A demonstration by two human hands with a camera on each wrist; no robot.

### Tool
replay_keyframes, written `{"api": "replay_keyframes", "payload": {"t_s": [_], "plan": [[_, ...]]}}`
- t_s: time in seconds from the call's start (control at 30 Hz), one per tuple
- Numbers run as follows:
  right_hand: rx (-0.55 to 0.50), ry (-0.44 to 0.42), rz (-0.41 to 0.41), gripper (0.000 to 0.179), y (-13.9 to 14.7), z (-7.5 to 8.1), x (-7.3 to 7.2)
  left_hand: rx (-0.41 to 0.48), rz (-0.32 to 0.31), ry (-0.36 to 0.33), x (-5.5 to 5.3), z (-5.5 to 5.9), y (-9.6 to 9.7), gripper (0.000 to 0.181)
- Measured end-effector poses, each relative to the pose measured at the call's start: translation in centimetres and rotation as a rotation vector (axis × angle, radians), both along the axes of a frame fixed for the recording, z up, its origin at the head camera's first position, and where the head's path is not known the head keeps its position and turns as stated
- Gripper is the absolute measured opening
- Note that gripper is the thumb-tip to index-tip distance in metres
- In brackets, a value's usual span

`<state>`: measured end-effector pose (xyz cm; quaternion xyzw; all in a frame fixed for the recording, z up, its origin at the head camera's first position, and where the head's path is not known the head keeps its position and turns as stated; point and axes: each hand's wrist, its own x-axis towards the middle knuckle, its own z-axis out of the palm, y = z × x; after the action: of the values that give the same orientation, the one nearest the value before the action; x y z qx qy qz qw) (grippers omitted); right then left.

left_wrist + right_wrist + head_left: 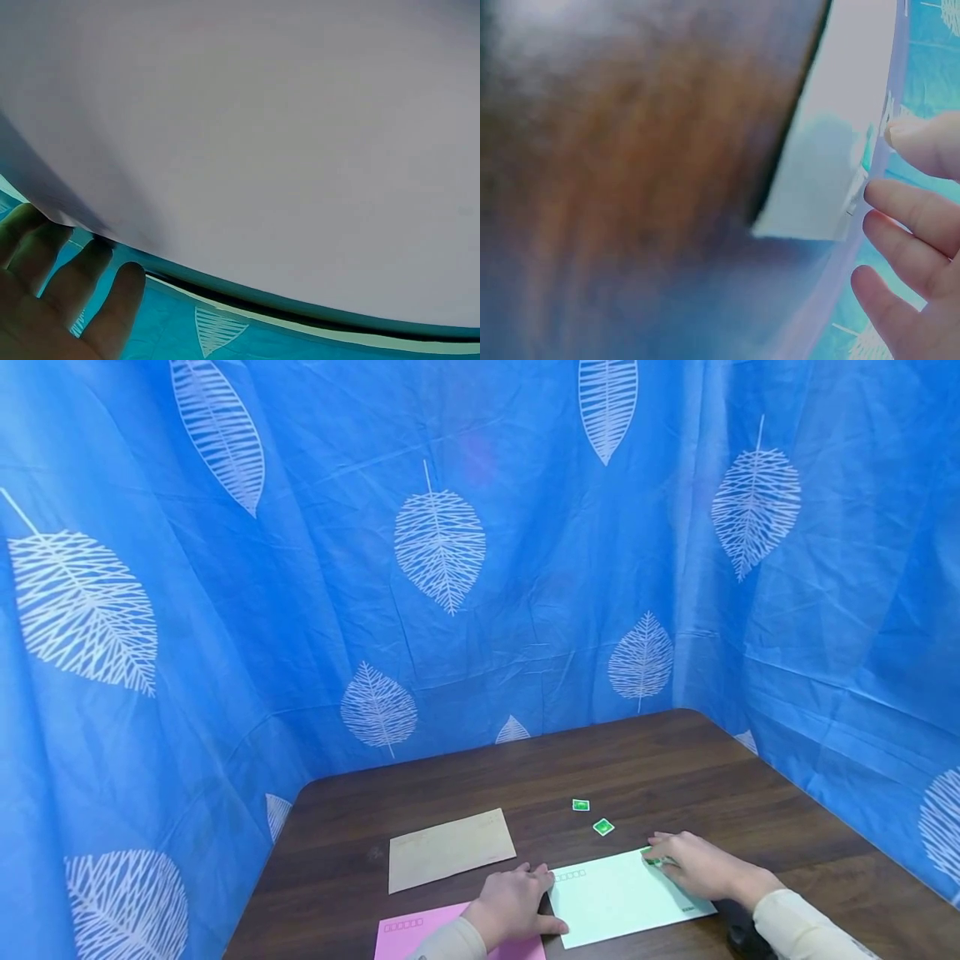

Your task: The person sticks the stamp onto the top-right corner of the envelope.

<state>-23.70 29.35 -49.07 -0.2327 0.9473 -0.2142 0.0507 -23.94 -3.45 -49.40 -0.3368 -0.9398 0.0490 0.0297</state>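
A pale mint envelope lies flat on the table, with a row of postcode boxes at its upper left. My left hand rests with spread fingers at the envelope's left edge, thumb near the lower left corner. Beneath that hand and forearm is a pink envelope, partly covered. At the mint envelope's upper right corner, a green stamp shows under the fingertips of my right hand, which presses there. Extended fingers of this hand meet the envelope's edge in the right wrist view.
Two loose green stamps, one farther back and one nearer, lie beyond the mint envelope. A tan envelope is at the left. Something black sits under the right wrist. Blue leaf-patterned curtains surround the dark wooden table.
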Motion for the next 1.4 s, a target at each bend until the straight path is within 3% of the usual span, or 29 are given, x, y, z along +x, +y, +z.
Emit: {"api": "replay_keyframes", "payload": {"t_s": [0.33,0.7,1.03,1.4], "plan": [[-0.056,-0.007,-0.019,0.027,0.4,0.4,-0.8,0.007,-0.015,0.019,-0.2,0.0,0.0,0.068],[-0.103,-0.063,-0.093,0.027,0.2,-0.2,-1.2,-0.017,0.001,-0.027,-0.1,0.2,0.7,0.067],[-0.107,-0.087,-0.153,0.026,-0.9,-0.5,-2.2,0.0,0.022,-0.064,-0.3,0.5,0.2,0.067],[-0.121,-0.089,-0.146,0.026,-1.5,-0.3,-3.1,0.012,0.002,-0.008,-0.3,0.6,-1.2,0.068]]}}
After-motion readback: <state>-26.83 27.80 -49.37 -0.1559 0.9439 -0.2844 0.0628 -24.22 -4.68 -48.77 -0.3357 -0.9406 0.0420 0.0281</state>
